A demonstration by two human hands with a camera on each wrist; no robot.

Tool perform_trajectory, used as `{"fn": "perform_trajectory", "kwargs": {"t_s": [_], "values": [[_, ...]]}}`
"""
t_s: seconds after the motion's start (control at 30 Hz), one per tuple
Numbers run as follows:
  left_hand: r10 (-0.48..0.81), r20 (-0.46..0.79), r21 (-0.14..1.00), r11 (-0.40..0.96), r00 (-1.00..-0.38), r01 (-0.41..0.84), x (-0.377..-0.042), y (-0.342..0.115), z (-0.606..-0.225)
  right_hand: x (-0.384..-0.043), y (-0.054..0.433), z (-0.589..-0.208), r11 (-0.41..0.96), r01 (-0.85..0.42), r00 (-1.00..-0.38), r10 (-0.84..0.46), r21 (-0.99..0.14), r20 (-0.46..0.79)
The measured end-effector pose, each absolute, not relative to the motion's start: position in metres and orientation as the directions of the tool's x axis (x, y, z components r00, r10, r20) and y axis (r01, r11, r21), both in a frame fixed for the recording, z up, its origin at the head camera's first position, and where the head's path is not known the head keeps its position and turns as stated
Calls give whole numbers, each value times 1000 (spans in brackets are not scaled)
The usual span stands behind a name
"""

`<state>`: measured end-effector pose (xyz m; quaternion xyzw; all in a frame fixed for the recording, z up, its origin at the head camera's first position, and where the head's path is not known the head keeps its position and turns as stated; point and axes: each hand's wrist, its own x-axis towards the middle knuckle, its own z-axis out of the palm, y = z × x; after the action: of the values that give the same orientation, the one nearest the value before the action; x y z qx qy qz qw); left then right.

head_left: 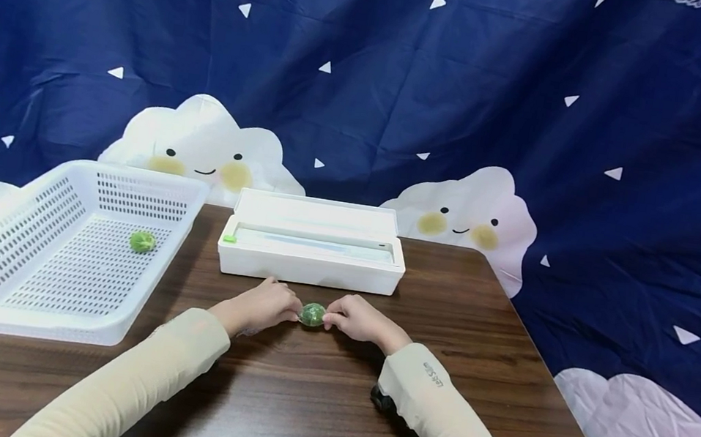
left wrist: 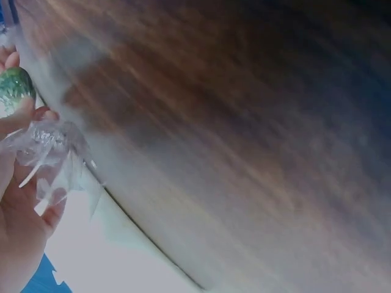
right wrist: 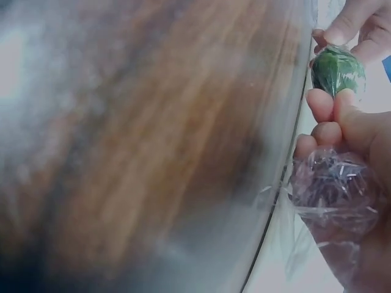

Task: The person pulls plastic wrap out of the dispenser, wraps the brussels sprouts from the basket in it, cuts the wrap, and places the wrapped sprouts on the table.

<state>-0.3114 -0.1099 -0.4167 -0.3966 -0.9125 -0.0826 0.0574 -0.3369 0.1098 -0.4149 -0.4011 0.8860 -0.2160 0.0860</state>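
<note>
Between my two hands is a small green vegetable point(head_left: 313, 315), like a Brussels sprout, wrapped tightly in clear cling film. My left hand point(head_left: 266, 305) pinches the gathered film at its left end. On the other side, my right hand point(head_left: 364, 320) pinches the film's right end between thumb and fingers. Loose crumpled cling film point(left wrist: 52, 143) trails from the left hand in the left wrist view. More bunched cling film point(right wrist: 333, 189) lies against the right palm in the right wrist view. The wrapped vegetable is held close over the wooden table point(head_left: 293, 403).
Just behind the hands stands a white cling film dispenser box point(head_left: 310, 271), its lid point(head_left: 318, 212) raised and a green slider point(head_left: 229, 239) at its left end. To the left sits a white slotted basket point(head_left: 45, 318) with another green sprout point(head_left: 143, 242) inside.
</note>
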Motion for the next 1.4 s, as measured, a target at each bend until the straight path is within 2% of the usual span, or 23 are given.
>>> {"fn": "perform_trajectory", "kwargs": {"t_s": [0.27, 0.5, 0.6, 0.77, 1.03, 1.27, 1.4], "values": [[716, 170, 95, 672, -677, 734, -310, -110, -417, -332, 110, -414, 580, -649, -666, -746, -493, -2], [707, 181, 134, 670, -683, 730, -306, -113, -417, -329, 112, -411, 608, -538, -684, -720, -584, -120], [710, 206, 133, 661, -673, 738, -304, -116, -419, -329, 116, -409, 611, -518, -688, -714, -599, -133], [704, 215, 139, 664, -677, 735, -302, -122, -421, -329, 124, -407, 594, -494, -709, -698, -634, -101], [690, 208, 142, 680, -693, 719, -302, -127, -421, -329, 130, -409, 596, -530, -728, -684, -603, -36], [700, 289, 136, 646, -654, 751, -301, -129, -420, -331, 132, -416, 599, -563, -736, -677, -569, 16], [656, 201, 154, 713, -728, 684, -298, -134, -419, -330, 137, -415, 598, -611, -719, -693, -518, 48]]}}
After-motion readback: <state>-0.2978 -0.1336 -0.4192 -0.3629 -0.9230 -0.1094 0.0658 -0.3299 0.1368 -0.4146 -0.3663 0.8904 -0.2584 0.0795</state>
